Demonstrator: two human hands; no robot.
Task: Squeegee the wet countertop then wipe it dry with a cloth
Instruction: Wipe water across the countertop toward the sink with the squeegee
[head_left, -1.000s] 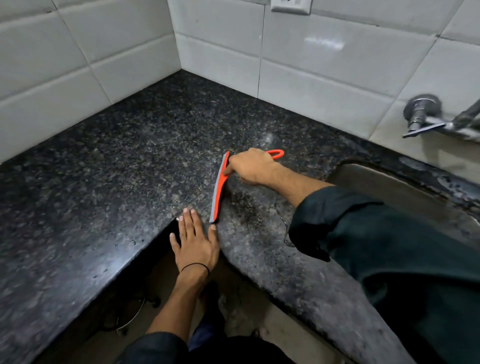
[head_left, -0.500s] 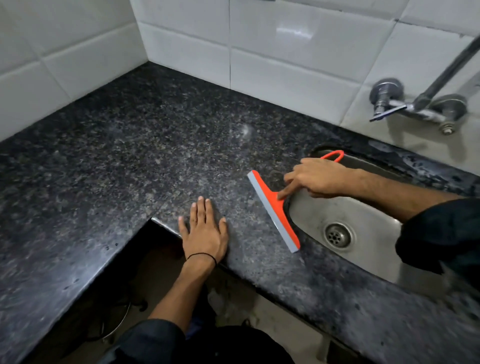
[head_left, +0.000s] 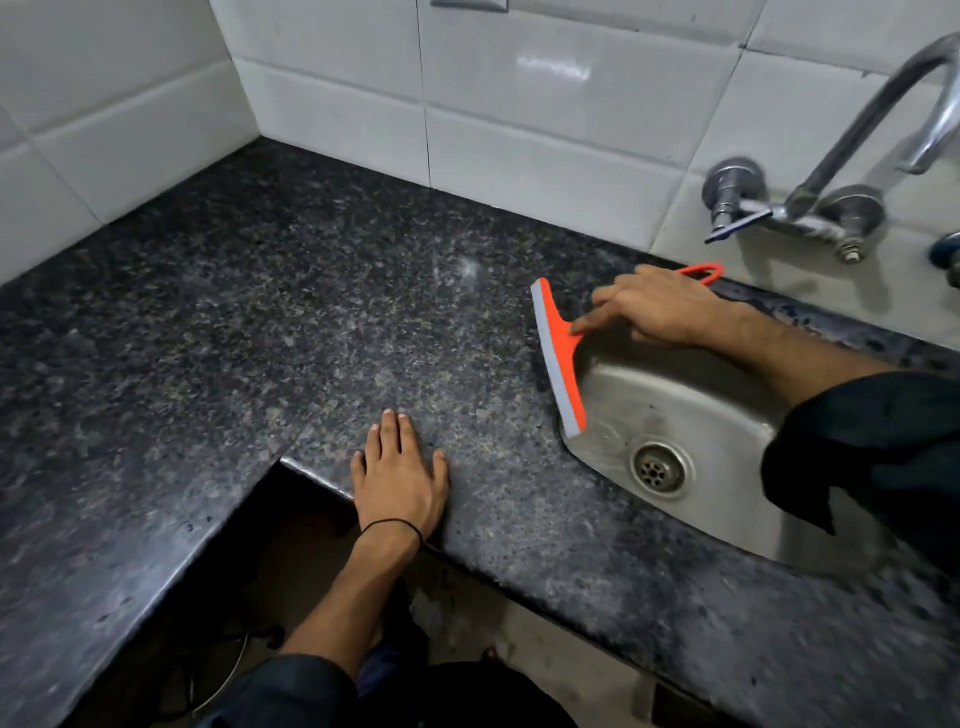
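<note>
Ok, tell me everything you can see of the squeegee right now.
The squeegee looks like orange plastic, with a grey rubber blade along its long edge and a looped handle end behind the right hand, which grips the handle. Its blade sits at the sink edge, its near end overhanging the basin.

A: Checked for lettering, labels, brands, numbers. None legible anywhere in view.

B: Confirmed. Nothing readable noted.
</note>
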